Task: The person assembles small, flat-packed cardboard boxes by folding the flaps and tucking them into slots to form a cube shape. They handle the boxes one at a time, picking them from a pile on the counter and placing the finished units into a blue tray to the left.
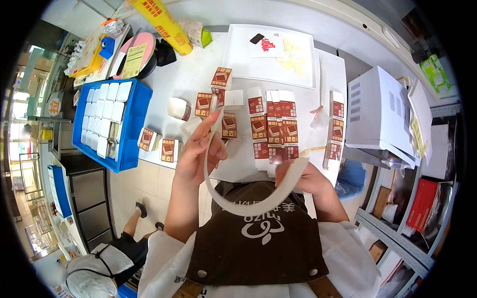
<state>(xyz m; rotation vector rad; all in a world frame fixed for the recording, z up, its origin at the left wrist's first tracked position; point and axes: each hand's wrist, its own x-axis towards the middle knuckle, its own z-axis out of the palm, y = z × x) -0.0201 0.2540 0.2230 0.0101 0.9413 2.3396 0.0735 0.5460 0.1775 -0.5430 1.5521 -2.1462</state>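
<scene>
The left hand [201, 146] is closed on one end of a white strip [246, 206], its index finger stretched up along that end and the other fingers curled. The right hand [312, 179] grips the strip's other end, its fingers partly hidden behind it. Between the two hands the strip sags in a U in front of the brown apron [258, 243], near the front edge of the white tabletop [159, 92].

Just beyond the left hand, several small brown-and-white printed boxes [202, 104] stand close together on the tabletop, one of them set farther back than the rest. Two more boxes [169, 150] sit to the left by the front edge, near each other. Past the right hand lie flat printed sleeves [275, 126] in overlapping rows, with a separate long row [336, 129] near the right edge and a clear plastic bag [320, 118] between.

Farther back, a white tray [241, 72] carries red bits, pale yellow pieces and a small black object. At the left, a blue crate [130, 131] holds rows of white containers [99, 111]; behind it is a pink round item [144, 42], and near that a yellow roll [164, 25]. On the right stands a white vented casing [375, 109]. At lower left, away from the tabletop, is another person [92, 270]
</scene>
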